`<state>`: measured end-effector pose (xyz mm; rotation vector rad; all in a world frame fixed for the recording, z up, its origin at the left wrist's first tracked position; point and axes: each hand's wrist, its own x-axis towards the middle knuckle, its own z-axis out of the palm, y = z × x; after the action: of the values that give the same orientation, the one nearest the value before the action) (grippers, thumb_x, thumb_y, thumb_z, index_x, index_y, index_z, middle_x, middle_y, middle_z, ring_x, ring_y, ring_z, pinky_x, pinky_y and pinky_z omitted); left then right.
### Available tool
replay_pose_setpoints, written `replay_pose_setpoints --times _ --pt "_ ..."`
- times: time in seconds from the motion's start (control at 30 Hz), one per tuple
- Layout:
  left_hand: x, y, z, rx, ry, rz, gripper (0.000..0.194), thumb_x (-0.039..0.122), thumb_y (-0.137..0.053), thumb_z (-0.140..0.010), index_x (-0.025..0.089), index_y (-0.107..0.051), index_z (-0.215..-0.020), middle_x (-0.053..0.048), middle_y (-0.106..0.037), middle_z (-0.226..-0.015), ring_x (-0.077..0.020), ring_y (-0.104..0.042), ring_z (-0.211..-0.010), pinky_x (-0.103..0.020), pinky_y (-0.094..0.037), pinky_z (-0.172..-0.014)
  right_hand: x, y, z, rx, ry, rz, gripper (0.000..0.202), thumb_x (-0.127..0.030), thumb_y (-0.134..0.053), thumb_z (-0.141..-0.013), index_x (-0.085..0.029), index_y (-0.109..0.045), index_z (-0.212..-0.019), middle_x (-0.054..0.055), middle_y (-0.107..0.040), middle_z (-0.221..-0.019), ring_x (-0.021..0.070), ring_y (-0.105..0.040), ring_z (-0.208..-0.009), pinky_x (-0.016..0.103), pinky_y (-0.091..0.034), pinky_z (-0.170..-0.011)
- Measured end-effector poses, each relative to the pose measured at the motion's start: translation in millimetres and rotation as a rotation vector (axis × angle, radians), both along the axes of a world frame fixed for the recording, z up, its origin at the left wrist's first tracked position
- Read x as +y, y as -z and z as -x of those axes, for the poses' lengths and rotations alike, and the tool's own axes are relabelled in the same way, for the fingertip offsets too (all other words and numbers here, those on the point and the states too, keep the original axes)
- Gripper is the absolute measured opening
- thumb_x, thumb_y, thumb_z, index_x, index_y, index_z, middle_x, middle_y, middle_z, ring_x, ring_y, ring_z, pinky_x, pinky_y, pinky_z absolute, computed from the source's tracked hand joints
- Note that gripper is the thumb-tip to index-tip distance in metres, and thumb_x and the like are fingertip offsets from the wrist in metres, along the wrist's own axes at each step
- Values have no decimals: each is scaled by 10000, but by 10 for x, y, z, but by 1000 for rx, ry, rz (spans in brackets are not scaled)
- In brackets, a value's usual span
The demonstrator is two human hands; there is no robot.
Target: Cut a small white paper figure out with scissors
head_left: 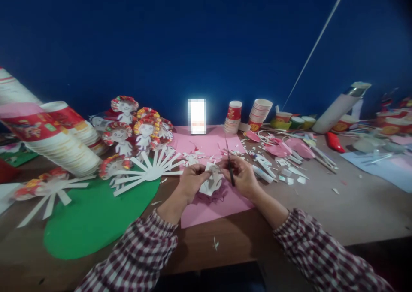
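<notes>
Head view showed the white paper cutout [210,181] above the pink sheet [212,206], between the two hands. The left hand [193,181] pinched its left edge, thumb and fingers together on the paper. The right hand [240,176] was closed around a dark, slender tool [231,172], upright at the cutout's right side. Paper scraps [193,158] lay just beyond. To the left, a white fan-shaped cutout [153,173] partly covered the green sheet [96,219], with frilled paper figures [144,131] behind it and stacked paper cups [61,142] farther left. On the far right leaned a pale cylinder [336,112], near a red object [335,142].
</notes>
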<state>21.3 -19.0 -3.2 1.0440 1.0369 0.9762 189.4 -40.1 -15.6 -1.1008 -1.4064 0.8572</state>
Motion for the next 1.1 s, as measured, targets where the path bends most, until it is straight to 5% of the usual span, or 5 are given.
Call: replay_pose_setpoints --times 0.33,0.67,1.1 --pt "-26 47 -31 76 39 -11 220 297 -758 -552 140 -628 -633 -27 -637 -572 -145 -566 -496 -257 -429 -479 -2 21 -26 -112 -12 -23 268 -254 -691 -752 -178 -610 -996 25 -625 -785 149 -577 -701 272 -469 -673" --pt "-22 -9 -29 67 3 -3 200 269 -765 -523 135 -655 -622 -17 -631 -566 -128 -541 -500 -249 -424 -490 2 -35 -30 9 59 16 330 -289 -725 -715 -194 -547 -975 20 -608 -806 144 -584 -716 290 -490 -710" --pt "-16 -5 -4 39 38 26 265 321 -787 -537 130 -675 -683 -46 -682 -630 -164 -600 -544 -276 -464 -532 22 -1 -9 83 -132 38 249 -220 -680 -726 -176 -571 -945 9 -609 -765 129 -577 -683 255 -468 -652"
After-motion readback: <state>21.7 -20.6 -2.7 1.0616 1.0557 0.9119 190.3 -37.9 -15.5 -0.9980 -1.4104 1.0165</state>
